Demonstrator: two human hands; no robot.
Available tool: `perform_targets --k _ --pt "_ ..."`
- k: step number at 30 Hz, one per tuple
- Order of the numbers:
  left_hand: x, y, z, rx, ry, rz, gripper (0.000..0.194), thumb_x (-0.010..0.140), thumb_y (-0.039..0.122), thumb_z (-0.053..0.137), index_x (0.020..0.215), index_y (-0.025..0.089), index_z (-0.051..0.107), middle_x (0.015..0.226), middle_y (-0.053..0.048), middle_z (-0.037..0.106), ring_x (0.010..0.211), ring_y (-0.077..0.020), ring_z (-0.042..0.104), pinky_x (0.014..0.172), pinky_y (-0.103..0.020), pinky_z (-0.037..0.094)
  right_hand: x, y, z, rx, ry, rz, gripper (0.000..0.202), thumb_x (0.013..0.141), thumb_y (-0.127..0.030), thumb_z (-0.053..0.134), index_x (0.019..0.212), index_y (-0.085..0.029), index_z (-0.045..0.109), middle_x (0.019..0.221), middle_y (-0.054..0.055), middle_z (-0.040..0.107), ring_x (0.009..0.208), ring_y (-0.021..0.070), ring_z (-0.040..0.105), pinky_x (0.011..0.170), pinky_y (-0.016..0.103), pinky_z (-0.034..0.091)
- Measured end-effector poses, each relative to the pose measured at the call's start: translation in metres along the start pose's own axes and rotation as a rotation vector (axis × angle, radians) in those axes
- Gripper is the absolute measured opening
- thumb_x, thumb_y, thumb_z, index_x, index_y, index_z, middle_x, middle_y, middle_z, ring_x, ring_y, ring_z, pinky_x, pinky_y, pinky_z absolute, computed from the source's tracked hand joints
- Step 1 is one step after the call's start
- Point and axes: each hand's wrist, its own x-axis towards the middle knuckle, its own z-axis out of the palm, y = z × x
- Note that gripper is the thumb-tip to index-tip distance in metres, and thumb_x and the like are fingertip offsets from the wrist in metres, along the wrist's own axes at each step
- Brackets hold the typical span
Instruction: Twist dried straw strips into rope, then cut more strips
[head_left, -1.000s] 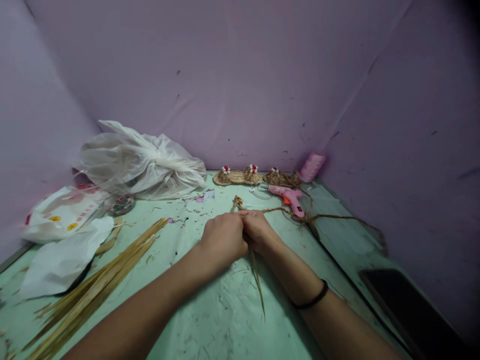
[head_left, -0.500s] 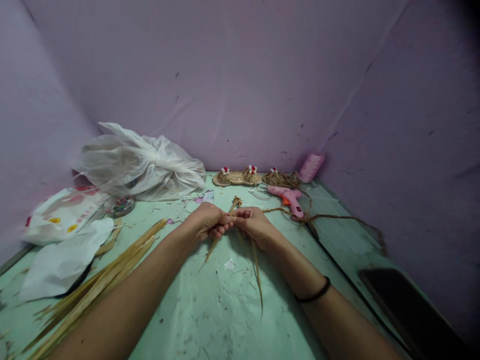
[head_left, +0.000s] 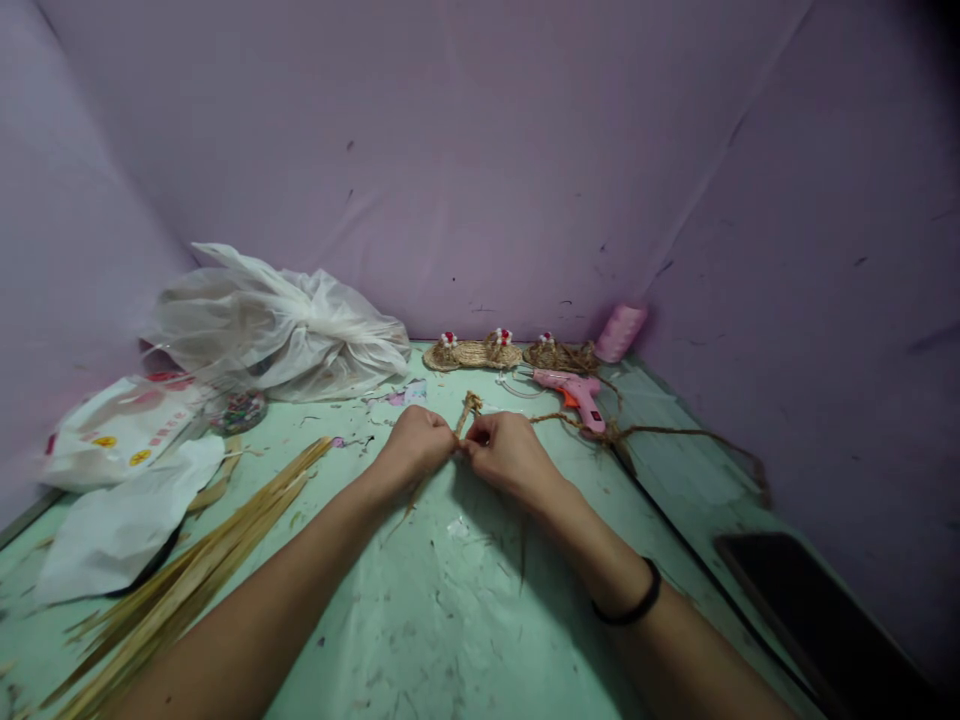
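Both hands meet at the middle of the table over a short length of dried plant fibre (head_left: pixel 464 416), whose knotted end points away from me. My left hand (head_left: pixel 420 440) is closed, pinching the fibre strands from the left. From the right, my right hand (head_left: pixel 504 450) pinches them as well, its fingertips almost touching the left ones. A loose strand end (head_left: pixel 409 508) hangs below my left hand, and another thin one trails below the right. Exactly how the strands cross between the fingers is hidden.
Dried fibre strips (head_left: pixel 225 540) lie left, near a white plastic bag (head_left: pixel 300 330), printed packet (head_left: pixel 124 430) and bead container (head_left: pixel 236 410). Behind are woven soles with beads (head_left: pixel 480 355), a pink glue gun (head_left: pixel 571 390) and thread spool (head_left: pixel 621 332). A dark phone-like slab (head_left: pixel 810 610) lies right.
Both hands have turned knuckles-up, with the fingertips still together on the fibre. The loose strand under my right hand shows less. The objects on the table stay in place.
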Motion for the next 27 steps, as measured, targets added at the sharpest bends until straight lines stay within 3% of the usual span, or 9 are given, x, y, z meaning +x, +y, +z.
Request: perform_targets --k 3,8,12,16,19,23,25,27 --pt "-0.006 0.007 0.000 -0.087 -0.016 -0.069 0.003 0.047 0.013 0.051 0.044 0.012 0.051 0.038 0.004 0.036 0.042 -0.0076 0.034 0.040 -0.020 0.021 -0.003 -0.007 -0.009 -0.094 -0.008 0.091 0.014 0.061 -0.024 0.056 0.057 -0.014 0.065 0.051 0.007 0.060 0.050 0.0134 0.049 0.045 0.023 0.026" --pt "-0.016 0.021 0.001 -0.262 -0.056 -0.265 0.023 0.048 0.012 0.048 0.039 0.019 0.028 0.033 0.007 0.023 0.032 -0.0035 0.018 0.035 -0.021 0.011 -0.014 -0.028 -0.009 -0.221 -0.064 0.052 0.015 0.058 -0.017 0.053 0.060 -0.013 0.067 0.059 0.013 0.064 0.052 0.0169 0.052 0.045 0.025 0.024" --pt "-0.016 0.019 -0.003 -0.355 -0.141 -0.287 0.014 0.048 0.012 0.046 0.042 0.018 0.034 0.031 0.008 0.023 0.028 -0.0028 0.015 0.031 -0.020 0.009 -0.019 -0.037 -0.006 -0.284 -0.074 0.031 0.017 0.060 -0.015 0.052 0.066 -0.012 0.068 0.065 0.014 0.064 0.055 0.0185 0.054 0.045 0.026 0.023" --pt "-0.012 0.014 -0.012 -0.351 -0.231 -0.217 0.007 0.049 0.015 0.053 0.047 0.014 0.046 0.032 0.008 0.028 0.028 -0.0022 0.018 0.030 -0.018 0.008 -0.011 -0.022 -0.021 -0.136 -0.104 0.041 0.014 0.064 -0.024 0.055 0.059 -0.016 0.066 0.055 0.007 0.061 0.049 0.0142 0.050 0.044 0.024 0.025" --pt "-0.009 0.013 -0.017 -0.372 -0.297 -0.218 0.010 0.050 0.020 0.057 0.051 0.013 0.050 0.034 0.008 0.030 0.028 -0.0015 0.017 0.029 -0.018 0.007 0.001 -0.007 -0.033 0.122 -0.014 0.218 0.017 0.067 -0.026 0.055 0.058 -0.014 0.063 0.053 0.005 0.059 0.047 0.0119 0.049 0.043 0.022 0.030" --pt "-0.007 0.013 -0.017 -0.420 -0.334 -0.245 0.010 0.051 0.020 0.057 0.052 0.014 0.049 0.035 0.008 0.031 0.029 -0.0013 0.015 0.030 -0.018 0.007 0.009 0.002 -0.031 0.560 -0.165 0.419 0.010 0.067 -0.017 0.055 0.062 -0.011 0.060 0.060 0.007 0.062 0.049 0.0101 0.052 0.047 0.021 0.040" --pt "-0.008 0.012 -0.012 -0.418 -0.321 -0.238 0.010 0.051 0.019 0.055 0.050 0.015 0.046 0.035 0.008 0.029 0.029 -0.0019 0.016 0.031 -0.018 0.006 0.010 0.004 -0.027 0.568 -0.173 0.409 0.007 0.066 -0.015 0.056 0.062 -0.011 0.060 0.060 0.006 0.062 0.049 0.0100 0.052 0.048 0.021 0.041" --pt "-0.011 0.011 -0.006 -0.345 -0.285 -0.219 0.008 0.050 0.017 0.053 0.048 0.016 0.046 0.034 0.008 0.029 0.029 -0.0033 0.018 0.031 -0.019 0.009 0.009 0.005 -0.026 0.482 -0.095 0.327 0.007 0.065 -0.016 0.056 0.065 -0.011 0.062 0.060 0.006 0.062 0.051 0.0111 0.053 0.050 0.022 0.042"
